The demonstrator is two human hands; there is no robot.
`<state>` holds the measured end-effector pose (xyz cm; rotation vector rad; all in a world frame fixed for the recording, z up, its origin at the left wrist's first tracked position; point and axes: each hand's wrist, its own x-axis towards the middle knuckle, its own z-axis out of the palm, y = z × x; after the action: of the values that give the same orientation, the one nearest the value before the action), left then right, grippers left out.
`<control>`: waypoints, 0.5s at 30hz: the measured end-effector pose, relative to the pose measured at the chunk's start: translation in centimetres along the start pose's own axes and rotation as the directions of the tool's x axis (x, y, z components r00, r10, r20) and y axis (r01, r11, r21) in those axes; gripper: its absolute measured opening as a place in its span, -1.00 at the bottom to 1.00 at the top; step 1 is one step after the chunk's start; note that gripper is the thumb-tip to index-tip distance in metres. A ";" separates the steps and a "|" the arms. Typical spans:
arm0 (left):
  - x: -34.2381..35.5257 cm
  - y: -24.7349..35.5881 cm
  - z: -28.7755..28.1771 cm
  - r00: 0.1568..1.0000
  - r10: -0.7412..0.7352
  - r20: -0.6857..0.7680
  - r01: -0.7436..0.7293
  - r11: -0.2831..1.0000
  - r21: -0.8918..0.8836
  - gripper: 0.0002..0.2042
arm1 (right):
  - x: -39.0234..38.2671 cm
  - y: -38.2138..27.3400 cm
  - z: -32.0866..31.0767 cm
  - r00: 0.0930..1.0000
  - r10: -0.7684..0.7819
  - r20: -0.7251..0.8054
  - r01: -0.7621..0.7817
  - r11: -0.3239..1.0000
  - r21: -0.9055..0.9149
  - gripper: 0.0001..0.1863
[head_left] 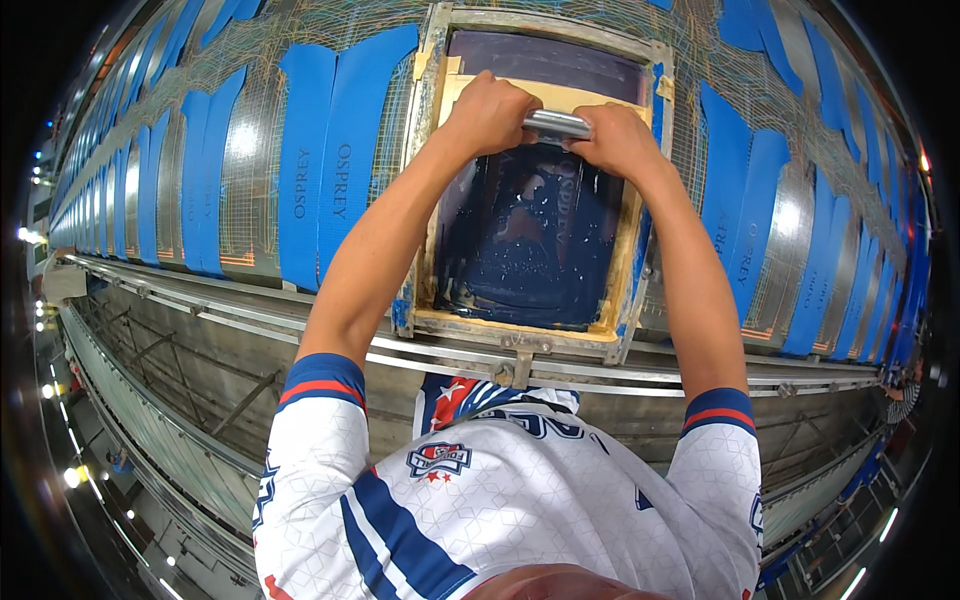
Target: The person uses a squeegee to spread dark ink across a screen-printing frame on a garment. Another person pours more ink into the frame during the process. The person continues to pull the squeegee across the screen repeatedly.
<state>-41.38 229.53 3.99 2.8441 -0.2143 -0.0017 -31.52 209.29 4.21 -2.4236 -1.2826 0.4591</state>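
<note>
A squeegee with a metal handle [558, 124] lies across the upper part of a framed printing screen. My left hand [492, 113] is closed around its left end, and my right hand [616, 142] grips the right end. Both arms are stretched forward over the screen. The worn, paint-stained screen frame [560, 27] sits on the long table. Dark blue wet ink [520, 270] covers the mesh below the squeegee, with shiny spots and smears. Yellowish tape edges the inside of the frame. The squeegee's blade is mostly hidden by its handle and my hands.
Blue fabric pieces [335, 170] with dark print lie in rows on both sides of the screen. A metal rail [250, 312] runs along the table's near edge, with a bracket [523, 352] at the frame's front. Another table [165, 400] stands behind me at the left.
</note>
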 end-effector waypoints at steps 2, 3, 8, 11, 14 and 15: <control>0.5 -0.3 0.1 1.000 -0.003 -0.011 0.003 1.000 -0.018 -0.79 | 0.6 0.2 -0.1 1.000 0.030 0.007 -0.031 0.997 0.069 -0.75; 0.5 -0.3 0.3 1.000 0.001 -0.018 -0.001 1.000 -0.030 -0.79 | 0.6 0.2 0.0 0.999 0.032 0.003 -0.032 0.997 0.074 -0.75; -0.4 -0.2 1.6 0.995 0.022 -0.102 -0.026 0.999 -0.039 -0.80 | -0.1 0.3 1.1 1.000 0.011 -0.003 -0.011 0.999 0.034 -0.76; -3.8 1.8 2.1 0.988 0.032 -0.151 -0.047 0.994 -0.097 -0.85 | -3.1 -1.1 2.5 0.991 -0.107 -0.079 0.107 0.994 0.000 -0.81; -10.1 6.1 2.9 0.988 0.022 -0.152 -0.042 0.990 -0.132 -0.87 | -9.3 -4.4 5.0 0.994 -0.105 -0.037 0.105 0.994 -0.004 -0.87; -12.6 7.8 3.3 0.991 0.004 -0.132 -0.023 0.990 -0.139 -0.86 | -12.0 -5.9 6.0 0.990 -0.119 -0.068 0.120 0.993 0.000 -0.83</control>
<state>-55.07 223.04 2.77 2.6902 -0.1970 0.1670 -44.84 203.27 2.96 -2.3223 -1.3866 0.3423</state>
